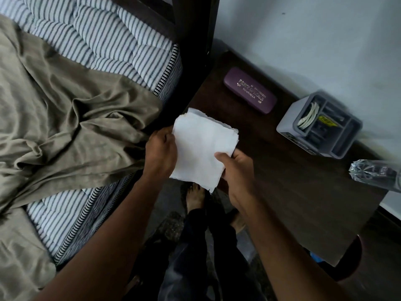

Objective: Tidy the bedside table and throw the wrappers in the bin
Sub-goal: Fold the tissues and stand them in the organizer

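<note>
A stack of white paper napkins (201, 146) is held in the air over the near left edge of the dark wooden bedside table (303, 192). My left hand (161, 152) grips the stack's left edge. My right hand (236, 172) grips its lower right corner, thumb on top. On the table lie a purple glasses case (249, 90) with gold lettering near the wall and a grey compartment organiser (321, 124) holding small items. A clear plastic bottle (373, 172) lies at the table's right edge, partly cut off by the frame.
A bed (76, 83) with a striped mattress and a crumpled tan sheet fills the left side. A dark bed post (195, 40) stands between bed and table. A white wall (303, 29) runs behind the table. My bare feet and dark trousers show below, on a dark floor.
</note>
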`<state>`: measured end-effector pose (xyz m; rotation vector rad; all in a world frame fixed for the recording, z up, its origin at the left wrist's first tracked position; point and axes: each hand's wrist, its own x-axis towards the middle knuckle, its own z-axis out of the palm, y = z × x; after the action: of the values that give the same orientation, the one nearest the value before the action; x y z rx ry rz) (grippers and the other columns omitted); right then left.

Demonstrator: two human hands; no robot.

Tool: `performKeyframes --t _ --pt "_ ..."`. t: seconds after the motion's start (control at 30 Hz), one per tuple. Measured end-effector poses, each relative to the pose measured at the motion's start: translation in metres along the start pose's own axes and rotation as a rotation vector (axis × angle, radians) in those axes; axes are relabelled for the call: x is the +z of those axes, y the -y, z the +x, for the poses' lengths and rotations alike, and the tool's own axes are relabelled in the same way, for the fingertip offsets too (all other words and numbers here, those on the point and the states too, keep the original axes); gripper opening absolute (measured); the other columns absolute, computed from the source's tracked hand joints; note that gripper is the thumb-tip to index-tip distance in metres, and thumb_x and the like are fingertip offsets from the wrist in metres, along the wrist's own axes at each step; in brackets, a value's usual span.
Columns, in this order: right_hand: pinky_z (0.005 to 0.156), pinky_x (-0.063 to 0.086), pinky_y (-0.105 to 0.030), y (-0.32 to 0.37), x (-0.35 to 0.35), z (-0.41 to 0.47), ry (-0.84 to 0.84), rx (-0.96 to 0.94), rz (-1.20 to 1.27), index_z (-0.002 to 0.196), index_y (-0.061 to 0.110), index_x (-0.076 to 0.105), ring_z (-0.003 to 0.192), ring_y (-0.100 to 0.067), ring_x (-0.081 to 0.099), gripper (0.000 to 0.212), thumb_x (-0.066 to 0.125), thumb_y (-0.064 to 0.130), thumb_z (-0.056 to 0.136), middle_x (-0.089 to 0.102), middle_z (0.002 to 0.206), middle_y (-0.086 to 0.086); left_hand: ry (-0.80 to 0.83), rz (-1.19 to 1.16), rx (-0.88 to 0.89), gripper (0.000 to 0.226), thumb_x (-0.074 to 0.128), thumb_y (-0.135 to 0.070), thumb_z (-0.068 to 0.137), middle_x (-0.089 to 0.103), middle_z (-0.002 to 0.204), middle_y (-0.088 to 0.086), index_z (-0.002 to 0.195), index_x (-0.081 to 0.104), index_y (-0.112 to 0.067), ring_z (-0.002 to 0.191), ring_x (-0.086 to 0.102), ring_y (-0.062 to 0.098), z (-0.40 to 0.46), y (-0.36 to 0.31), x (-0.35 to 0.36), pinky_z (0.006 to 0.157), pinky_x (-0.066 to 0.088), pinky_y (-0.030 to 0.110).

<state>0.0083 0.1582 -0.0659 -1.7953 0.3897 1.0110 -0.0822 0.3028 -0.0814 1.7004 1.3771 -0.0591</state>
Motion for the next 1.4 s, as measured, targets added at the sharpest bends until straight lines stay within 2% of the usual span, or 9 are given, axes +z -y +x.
performKeyframes --t 0.1,0.27,0.37,0.47,0.57,0.97,1.13,1.27,1.4 --pt "0.078 0.062 -0.052 -0.007 0.002 0.013 -0.130 0.012 -0.044 0.090 0.005 0.074 0.084 -0.027 0.076 0.008 0.071 0.009 0.084 0.078 0.090 -0.009 -0.016 -0.037 0.000 0.036 0.043 -0.010 0.100 0.066 0.134 0.011 0.128 0.066 -0.006 0.127 0.058 0.025 0.000 -0.002 0.000 0.111 0.043 0.036" --pt "0.073 0.060 -0.059 -0.010 0.006 0.020 -0.150 0.006 -0.092 0.082 0.001 0.072 0.082 -0.035 0.075 0.013 0.075 0.014 0.079 0.077 0.084 -0.014 0.052 0.052 0.027 0.042 0.052 -0.008 0.093 0.062 0.134 0.017 0.134 0.060 -0.003 0.122 0.060 0.029 0.003 -0.003 0.006 0.106 0.046 0.037" --pt "0.073 0.063 -0.036 -0.012 0.002 0.019 -0.165 -0.056 -0.243 0.084 0.010 0.072 0.073 -0.016 0.073 0.020 0.080 0.027 0.078 0.076 0.083 -0.002 0.046 0.067 0.001 0.051 0.053 -0.011 0.092 0.054 0.138 0.017 0.143 0.050 -0.002 0.121 0.059 0.032 0.003 -0.005 0.008 0.106 0.045 0.043" --pt "0.063 0.047 -0.010 -0.013 -0.008 0.020 -0.346 -0.177 -0.399 0.094 0.016 0.066 0.072 -0.006 0.063 0.024 0.080 0.028 0.079 0.071 0.093 -0.004 0.039 0.089 0.008 0.054 0.055 -0.012 0.092 0.051 0.139 0.018 0.144 0.048 -0.001 0.119 0.059 0.034 0.003 -0.008 0.009 0.107 0.045 0.043" --pt "0.076 0.047 -0.027 -0.016 -0.008 0.020 -0.331 -0.171 -0.511 0.110 0.007 0.070 0.088 -0.021 0.064 0.033 0.075 0.026 0.085 0.071 0.103 -0.010 0.046 0.103 -0.006 0.051 0.054 -0.012 0.091 0.052 0.137 0.018 0.141 0.050 -0.002 0.120 0.056 0.033 0.004 -0.010 0.011 0.105 0.044 0.038" --pt "0.065 0.040 -0.015 -0.024 -0.045 0.023 -0.428 -0.099 -0.425 0.106 0.009 0.076 0.076 -0.011 0.064 0.022 0.072 0.020 0.087 0.077 0.092 -0.004 0.238 0.112 0.041 0.040 0.051 -0.020 0.095 0.061 0.127 0.007 0.134 0.058 -0.018 0.111 0.061 0.024 -0.020 -0.021 0.050 0.092 0.051 0.037" --pt "0.081 0.057 -0.034 -0.036 -0.105 0.023 -0.568 -0.008 -0.353 0.102 0.009 0.078 0.085 -0.021 0.072 0.020 0.073 0.019 0.085 0.078 0.091 -0.006 0.353 0.087 0.065 0.043 0.052 -0.016 0.093 0.061 0.126 0.006 0.136 0.058 -0.018 0.110 0.062 0.023 -0.047 -0.039 0.098 0.095 0.053 0.040" --pt "0.072 0.044 -0.021 -0.053 -0.148 0.018 -0.674 0.018 -0.314 0.103 0.011 0.078 0.086 -0.019 0.072 0.020 0.073 0.023 0.087 0.079 0.092 -0.004 0.431 0.137 0.121 0.043 0.054 -0.015 0.093 0.054 0.133 0.009 0.137 0.059 -0.016 0.115 0.058 0.024 -0.075 -0.056 0.137 0.097 0.045 0.028" --pt "0.075 0.049 -0.030 -0.063 -0.176 0.018 -0.702 0.002 -0.320 0.096 0.014 0.079 0.084 -0.024 0.071 0.016 0.071 0.025 0.088 0.078 0.087 -0.006 0.493 0.176 0.188 0.042 0.052 -0.016 0.096 0.052 0.133 0.008 0.139 0.056 -0.016 0.109 0.050 0.015 -0.096 -0.066 0.165 0.091 0.035 0.023"
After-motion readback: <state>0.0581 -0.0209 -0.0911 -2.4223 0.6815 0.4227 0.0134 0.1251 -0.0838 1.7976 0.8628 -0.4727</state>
